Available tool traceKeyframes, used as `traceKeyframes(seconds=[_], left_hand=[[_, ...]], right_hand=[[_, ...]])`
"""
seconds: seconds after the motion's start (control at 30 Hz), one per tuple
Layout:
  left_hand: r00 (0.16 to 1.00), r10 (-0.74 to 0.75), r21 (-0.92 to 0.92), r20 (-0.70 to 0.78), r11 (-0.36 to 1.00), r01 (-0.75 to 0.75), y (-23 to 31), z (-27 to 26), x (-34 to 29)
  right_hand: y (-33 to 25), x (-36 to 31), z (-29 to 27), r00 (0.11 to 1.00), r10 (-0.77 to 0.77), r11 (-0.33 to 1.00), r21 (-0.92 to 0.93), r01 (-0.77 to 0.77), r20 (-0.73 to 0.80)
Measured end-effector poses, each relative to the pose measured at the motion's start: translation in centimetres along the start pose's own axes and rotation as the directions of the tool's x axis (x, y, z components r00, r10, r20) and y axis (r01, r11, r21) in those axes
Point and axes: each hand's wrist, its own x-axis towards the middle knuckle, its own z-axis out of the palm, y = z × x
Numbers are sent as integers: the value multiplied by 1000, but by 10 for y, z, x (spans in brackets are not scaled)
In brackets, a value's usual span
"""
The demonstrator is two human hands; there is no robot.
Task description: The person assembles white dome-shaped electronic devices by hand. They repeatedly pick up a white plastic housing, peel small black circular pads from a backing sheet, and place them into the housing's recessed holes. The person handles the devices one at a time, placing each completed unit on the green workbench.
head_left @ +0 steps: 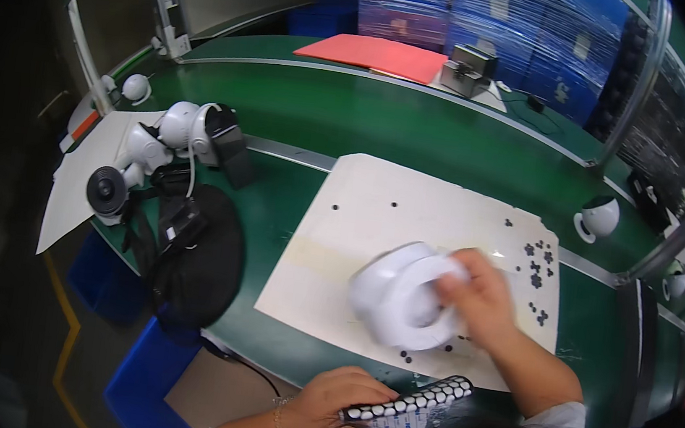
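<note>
In my right hand [483, 302] is a white rounded device with a ring-shaped base [391, 291], smeared by motion. My fingers and thumb close on the ring's right side, above a pale cardboard sheet [317, 253]. Near the table's front edge, my left hand [338, 399] grips a black sheet with rows of white round spots [414, 400]. Its lower part is partly covered by dark hair at the bottom of the view. Small dark round pieces [534, 280] lie in clusters along the cardboard's right side, and several single ones are scattered elsewhere on it.
Several white round-headed devices [177, 123] stand at the left, beside a black bag with straps [206, 258]. Another white device [600, 216] sits at the right. Farther back are a red sheet [377, 55] and a metal block [467, 70]. A blue bin [142, 377] is below the table's left edge.
</note>
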Motion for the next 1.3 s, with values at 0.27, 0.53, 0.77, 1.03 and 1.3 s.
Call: traceKeyframes(seconds=[0.27,0.53,0.77,1.03,1.3], left_hand=[[944,-307,-87,-122,951,298,-5,33,47],[877,-426,-137,-223,904,405,-12,51,68],[868,-407,-99,-286,913,396,-17,52,71],[929,-268,-3,-257,961,276,-27,49,68],[892,-294,-11,-343,951,309,-28,50,62]], right_hand=[[26,-53,-95,933,311,920,305,-247,-182],[24,-71,-97,867,-488,778,-499,381,-100],[15,-81,-88,893,-444,776,-469,422,70],[6,-79,-98,951,-284,888,-340,309,121],[2,-78,-91,906,-423,844,-351,406,30]])
